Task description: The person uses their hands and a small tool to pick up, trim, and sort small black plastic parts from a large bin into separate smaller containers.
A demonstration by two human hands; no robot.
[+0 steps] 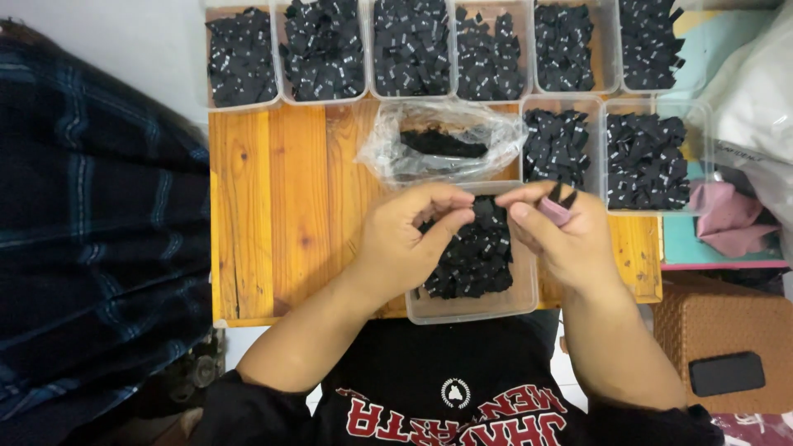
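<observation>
Both my hands hover over a clear plastic tub [522, 291] full of small black fabric labels [475, 256] at the near edge of a wooden table [281, 206]. My left hand [405, 235] has its fingertips pinched together above the labels; whether a label sits between them I cannot tell. My right hand [566, 235] grips a small pink tool [553, 211], and two black labels [562, 195] stick up between its fingers.
A crumpled clear plastic bag [442, 144] with black labels lies behind the tub. Several more clear tubs of black labels [405, 49] line the far side. A dark plaid cloth [91, 223] lies left; a brown box with a phone [727, 373] right.
</observation>
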